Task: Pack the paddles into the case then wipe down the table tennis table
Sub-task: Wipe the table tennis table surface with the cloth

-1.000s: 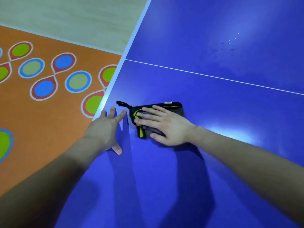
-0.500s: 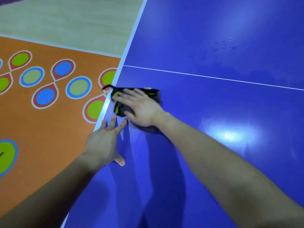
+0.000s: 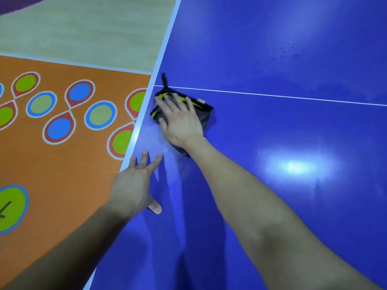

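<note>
Table (image 3: 293,206) – right hand (image 3: 182,124) flat on cloth (image 3: 204,114), left hand (image 3: 134,185) braced

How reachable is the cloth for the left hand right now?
Likely yes: the left hand rests flat on the table near the cloth, bare surface between; the right hand covers most of it.
</note>
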